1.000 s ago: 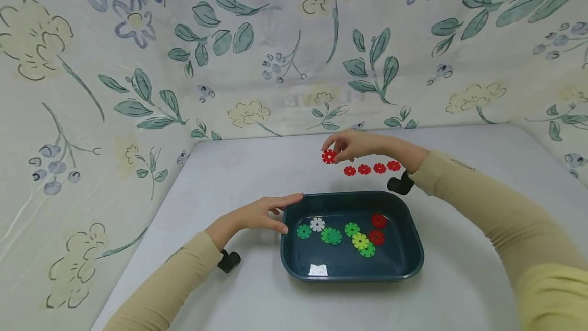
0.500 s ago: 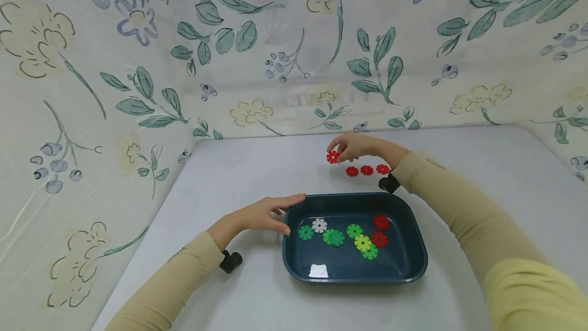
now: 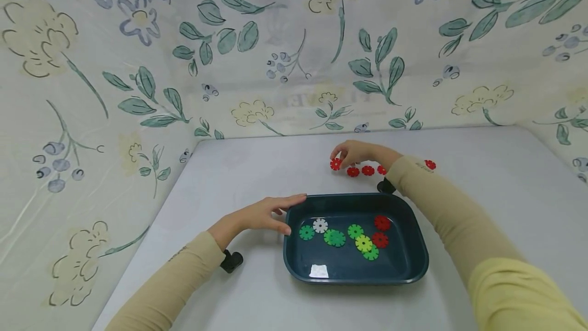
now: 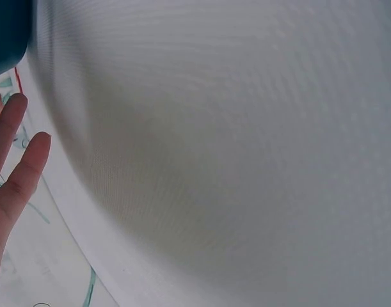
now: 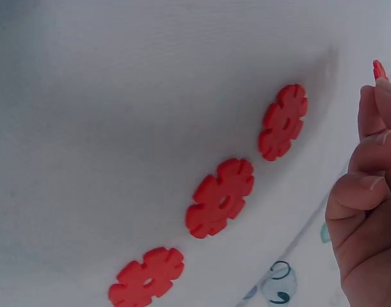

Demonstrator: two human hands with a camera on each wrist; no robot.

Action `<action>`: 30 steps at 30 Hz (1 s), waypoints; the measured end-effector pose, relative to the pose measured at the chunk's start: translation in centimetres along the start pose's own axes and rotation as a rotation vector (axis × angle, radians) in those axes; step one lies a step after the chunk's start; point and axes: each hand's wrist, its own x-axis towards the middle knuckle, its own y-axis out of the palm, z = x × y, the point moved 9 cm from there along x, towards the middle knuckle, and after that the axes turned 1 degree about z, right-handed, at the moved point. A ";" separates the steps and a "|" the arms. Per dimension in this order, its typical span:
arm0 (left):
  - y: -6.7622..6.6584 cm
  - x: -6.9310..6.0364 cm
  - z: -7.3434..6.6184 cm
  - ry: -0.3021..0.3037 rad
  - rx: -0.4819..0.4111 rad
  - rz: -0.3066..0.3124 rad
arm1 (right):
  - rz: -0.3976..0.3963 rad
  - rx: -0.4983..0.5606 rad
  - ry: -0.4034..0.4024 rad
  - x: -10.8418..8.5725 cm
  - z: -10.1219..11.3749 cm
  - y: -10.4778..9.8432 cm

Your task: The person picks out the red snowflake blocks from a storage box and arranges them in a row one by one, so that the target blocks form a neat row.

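Note:
In the head view my right hand (image 3: 357, 153) pinches a red notched plastic disc (image 3: 336, 164) between thumb and finger, at the left end of a row. Only its edge (image 5: 378, 70) shows past the fingertips in the right wrist view. Similar red discs (image 3: 352, 172) lie flat to its right, partly covered by the hand and sleeve; three of these red discs (image 5: 219, 198) show from the wrist. My left hand (image 3: 257, 217) rests at the upper left corner of a dark blue tray (image 3: 353, 281), fingers extended, thumb by the rim.
Inside the tray lie several loose discs: white (image 3: 320, 226), green (image 3: 307, 233), yellow (image 3: 364, 243) and red (image 3: 381, 222). Another red disc (image 3: 430, 164) lies beyond the right sleeve. Flower-patterned cloth (image 3: 285, 111) rises behind the white table (image 3: 248, 167).
My right hand has lowered the red disc toward the table, beside the row, and the right forearm has swung inward. My left hand stays at the tray corner.

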 end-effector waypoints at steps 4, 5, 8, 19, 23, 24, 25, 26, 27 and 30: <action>0.0 0.0 0.0 -0.006 0.002 0.002 | 0.017 -0.019 0.022 0.1 -0.5 0.6; 0.0 0.0 0.1 -0.010 0.001 0.003 | 0.018 -0.024 0.039 0.3 -0.8 0.8; 0.0 0.0 0.0 -0.010 -0.003 0.005 | 0.018 -0.060 0.051 0.6 -1.0 1.1; 0.0 0.1 0.0 -0.008 0.000 0.004 | 0.034 -0.216 0.095 1.1 -1.8 1.9; 0.0 0.0 -0.1 -0.002 -0.002 0.005 | 0.041 -0.235 0.080 1.2 -1.7 2.0; 0.0 0.0 -0.1 0.000 -0.002 0.006 | 0.041 -0.239 0.075 1.1 -1.7 2.0; 0.0 0.0 -0.2 0.002 -0.003 0.006 | 0.041 -0.244 0.071 1.1 -1.6 2.0; 0.0 0.0 -0.2 0.003 -0.004 0.006 | 0.039 -0.248 0.067 1.1 -1.6 2.0; 0.0 0.0 -0.3 0.003 -0.003 0.007 | 0.037 -0.248 0.065 1.1 -1.6 2.0; 0.0 0.0 -0.2 0.001 -0.004 0.008 | 0.032 -0.254 0.060 1.1 -1.6 2.0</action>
